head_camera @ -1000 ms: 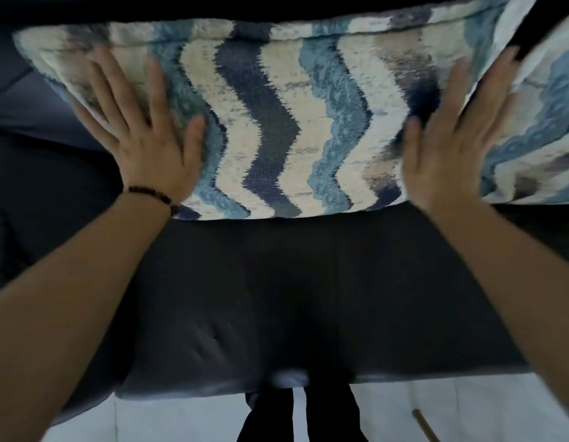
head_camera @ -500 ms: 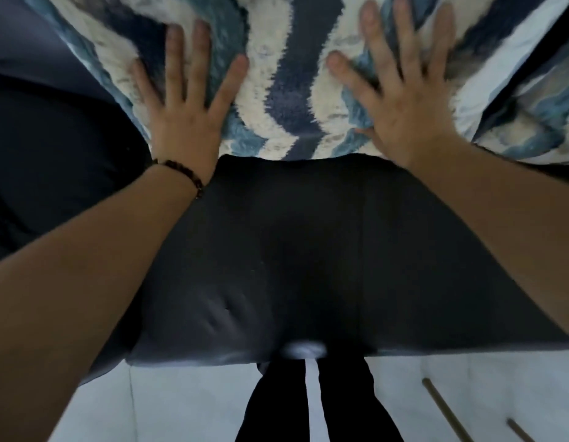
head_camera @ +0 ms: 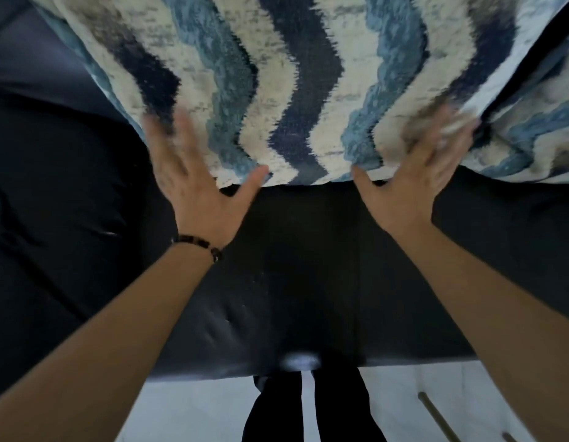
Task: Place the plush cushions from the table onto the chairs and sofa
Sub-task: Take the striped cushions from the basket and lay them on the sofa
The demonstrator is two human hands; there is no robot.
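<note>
Spreading two released grips over the bottom edge of the wavy-striped cushion (head_camera: 292,90), propped at the back of the dark seat (head_camera: 308,266).
Left grip (head_camera: 193,186) straight-fingered and splayed at the cushion's lower left corner, thumb along its bottom edge; right grip (head_camera: 414,183) likewise splayed at the lower right, holding nothing. Both blurred toward the tips, so contact with the fabric impossible to tell. Cushion top cut off by the frame; second cushion (head_camera: 532,129) just beside it on the right, mostly out of view.
</note>
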